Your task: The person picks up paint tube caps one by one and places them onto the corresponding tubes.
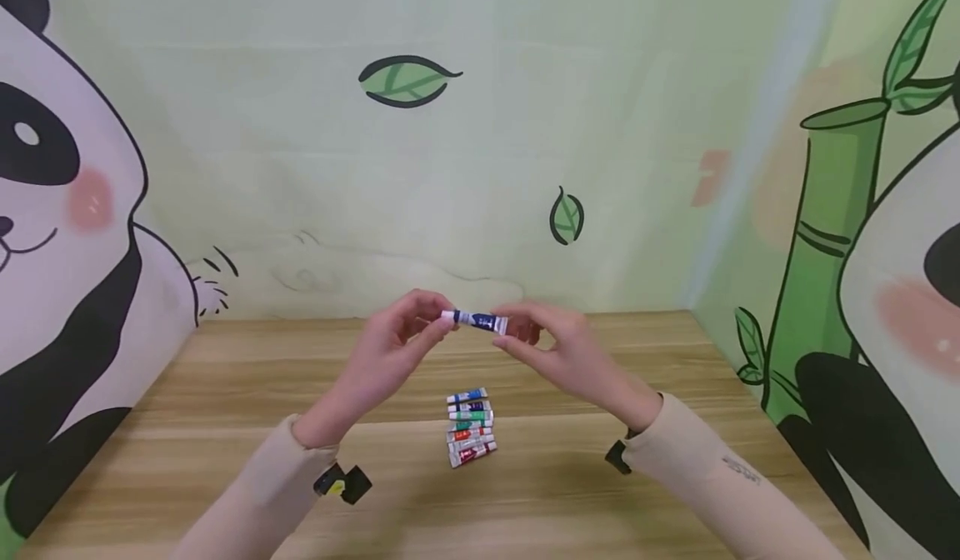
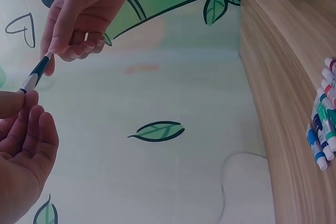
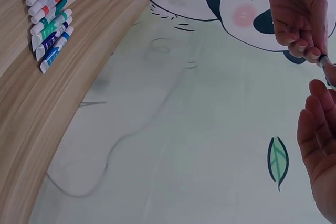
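Observation:
A small paint tube [image 1: 478, 320] with a dark blue and white label is held up above the table, roughly level. My left hand [image 1: 392, 347] pinches its white cap end between thumb and fingers. At the flat crimped end, my right hand [image 1: 562, 350] grips it the same way. The left wrist view shows the tube [image 2: 35, 74] slanting between both hands; in the right wrist view the fingers hide much of it. Below the hands, several more paint tubes lie side by side on the table, among them a blue tube [image 1: 467, 395], a green tube [image 1: 471, 416] and a dark red tube [image 1: 473, 454].
The wood-grain table [image 1: 247, 443] reaches back to a pale green wall cloth [image 1: 480, 168] printed with leaves, pandas and bamboo. Dark wrist-worn devices sit at both cuffs, one a black block [image 1: 356, 485] by the left sleeve.

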{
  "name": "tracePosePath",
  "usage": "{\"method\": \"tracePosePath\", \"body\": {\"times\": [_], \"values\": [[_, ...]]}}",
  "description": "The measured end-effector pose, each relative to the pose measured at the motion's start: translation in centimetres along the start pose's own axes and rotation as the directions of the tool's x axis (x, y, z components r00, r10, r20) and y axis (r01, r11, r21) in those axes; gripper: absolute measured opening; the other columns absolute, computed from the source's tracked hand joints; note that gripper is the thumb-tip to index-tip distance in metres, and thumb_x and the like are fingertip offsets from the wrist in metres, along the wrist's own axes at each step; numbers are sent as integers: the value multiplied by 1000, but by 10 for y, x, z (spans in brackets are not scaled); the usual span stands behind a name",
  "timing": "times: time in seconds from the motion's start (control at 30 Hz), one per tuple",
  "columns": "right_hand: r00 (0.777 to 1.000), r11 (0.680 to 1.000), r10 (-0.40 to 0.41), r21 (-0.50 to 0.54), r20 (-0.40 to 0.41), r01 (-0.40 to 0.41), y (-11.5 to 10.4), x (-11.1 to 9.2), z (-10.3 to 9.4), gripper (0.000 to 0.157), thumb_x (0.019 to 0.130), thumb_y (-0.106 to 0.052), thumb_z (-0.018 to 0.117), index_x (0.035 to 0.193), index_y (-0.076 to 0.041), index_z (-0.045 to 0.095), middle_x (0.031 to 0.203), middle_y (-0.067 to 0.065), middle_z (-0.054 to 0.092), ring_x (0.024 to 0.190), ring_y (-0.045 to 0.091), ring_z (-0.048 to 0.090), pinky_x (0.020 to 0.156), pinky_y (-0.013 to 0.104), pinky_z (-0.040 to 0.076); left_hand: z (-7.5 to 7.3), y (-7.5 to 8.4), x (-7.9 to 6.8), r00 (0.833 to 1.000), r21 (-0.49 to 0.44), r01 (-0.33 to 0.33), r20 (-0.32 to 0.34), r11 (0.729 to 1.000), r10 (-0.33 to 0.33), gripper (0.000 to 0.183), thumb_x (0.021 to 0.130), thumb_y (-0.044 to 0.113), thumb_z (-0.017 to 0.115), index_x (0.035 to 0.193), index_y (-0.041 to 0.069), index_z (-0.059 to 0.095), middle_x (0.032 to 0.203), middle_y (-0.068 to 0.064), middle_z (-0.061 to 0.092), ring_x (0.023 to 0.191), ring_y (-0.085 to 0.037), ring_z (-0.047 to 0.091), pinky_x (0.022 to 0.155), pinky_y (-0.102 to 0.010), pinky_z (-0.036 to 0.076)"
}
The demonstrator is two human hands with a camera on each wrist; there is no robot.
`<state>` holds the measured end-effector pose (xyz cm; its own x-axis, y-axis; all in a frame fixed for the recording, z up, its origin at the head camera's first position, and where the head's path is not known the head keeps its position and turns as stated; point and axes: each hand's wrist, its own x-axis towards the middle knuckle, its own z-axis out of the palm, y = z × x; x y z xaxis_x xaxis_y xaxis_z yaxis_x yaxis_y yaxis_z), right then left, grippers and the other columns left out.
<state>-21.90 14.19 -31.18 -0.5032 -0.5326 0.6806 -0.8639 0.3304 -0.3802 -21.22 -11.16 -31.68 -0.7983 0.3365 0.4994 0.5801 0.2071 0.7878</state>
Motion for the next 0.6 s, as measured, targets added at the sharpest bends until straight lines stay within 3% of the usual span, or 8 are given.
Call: {"method": "tracePosePath", "body": {"times": [0.33, 0.6], "values": [[999, 999, -13, -43, 41, 15, 0, 0, -1, 36, 87, -5, 78, 122, -5, 69, 80, -6, 69, 70, 6, 58, 65, 25, 51, -1, -3, -6, 1000, 21, -6, 3, 1000, 6, 14, 100, 19, 66, 113, 14, 66, 100, -1, 71, 84, -20, 63, 68, -30, 50], [994, 997, 31, -80, 109, -22, 2, -3, -3, 29, 91, -11, 76, 119, -9, 72, 77, -10, 66, 69, 4, 55, 61, 25, 50, -4, -5, -8, 998, 76, -33, 47, 997, 30, 9, 97, 17, 69, 104, 15, 65, 97, 5, 71, 84, -17, 66, 64, -30, 51]]}}
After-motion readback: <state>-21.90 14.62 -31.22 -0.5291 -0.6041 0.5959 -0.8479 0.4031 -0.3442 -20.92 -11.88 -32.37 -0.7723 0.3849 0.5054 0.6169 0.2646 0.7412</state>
